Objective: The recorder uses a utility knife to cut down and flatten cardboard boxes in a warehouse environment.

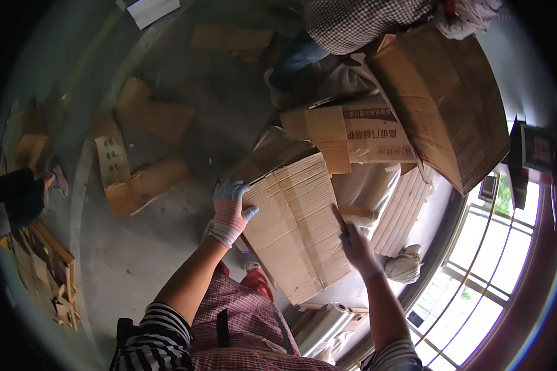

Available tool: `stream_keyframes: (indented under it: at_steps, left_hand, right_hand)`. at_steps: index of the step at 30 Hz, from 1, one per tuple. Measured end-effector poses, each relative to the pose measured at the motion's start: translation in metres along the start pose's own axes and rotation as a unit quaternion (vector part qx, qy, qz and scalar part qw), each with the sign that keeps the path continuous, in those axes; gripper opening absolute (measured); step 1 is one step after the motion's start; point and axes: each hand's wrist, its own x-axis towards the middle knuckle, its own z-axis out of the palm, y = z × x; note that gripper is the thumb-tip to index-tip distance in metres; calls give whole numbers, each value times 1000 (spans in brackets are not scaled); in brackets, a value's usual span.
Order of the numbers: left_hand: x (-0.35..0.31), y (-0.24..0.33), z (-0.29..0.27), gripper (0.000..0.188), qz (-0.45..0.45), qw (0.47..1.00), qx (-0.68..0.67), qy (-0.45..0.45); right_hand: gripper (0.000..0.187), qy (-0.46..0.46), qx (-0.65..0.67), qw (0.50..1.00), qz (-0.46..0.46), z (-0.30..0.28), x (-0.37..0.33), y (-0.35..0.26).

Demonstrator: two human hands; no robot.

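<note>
In front of me stands a worn, creased brown cardboard box, tilted, with a taped seam along its face. My left hand, in a pink-striped glove with blue fingertips, is closed on the box's upper left edge, thumb on the face. At the right edge of the box, my right hand, gloved and slightly blurred, is closed around the handle of a dark knife. The knife's blade lies along that edge; whether it cuts into the cardboard I cannot tell.
A person in a checked top stands behind a big carton. A printed carton lies beyond my box. Flattened cardboard is on the floor to the left, by a crate of scraps. Windows line the right side.
</note>
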Motion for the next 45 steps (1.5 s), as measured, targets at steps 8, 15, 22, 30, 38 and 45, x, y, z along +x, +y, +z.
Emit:
stream_keyframes:
  at_steps: [8, 15, 22, 30, 38, 45]
  left_hand:
    - [5, -16, 3, 65, -39, 999, 15, -2]
    - [2, -22, 11, 65, -54, 998, 18, -4]
    - [1, -31, 26, 65, -73, 997, 15, -17]
    - [-22, -37, 49, 62, -95, 994, 3, -55]
    - [0, -11, 88, 58, -65, 989, 37, -131]
    - [9, -90, 86, 57, -52, 997, 32, -48]
  right_hand:
    - [30, -142, -222, 964, -26, 52, 106, -135]
    - [32, -112, -213, 970, 39, 75, 117, -145]
    - [33, -144, -214, 966, 19, 75, 150, -146]
    - [38, -231, -258, 938, 31, 98, 137, -106]
    - [34, -167, -205, 960, 87, 118, 107, -24]
    - [39, -299, -233, 910, 170, 160, -96, 120]
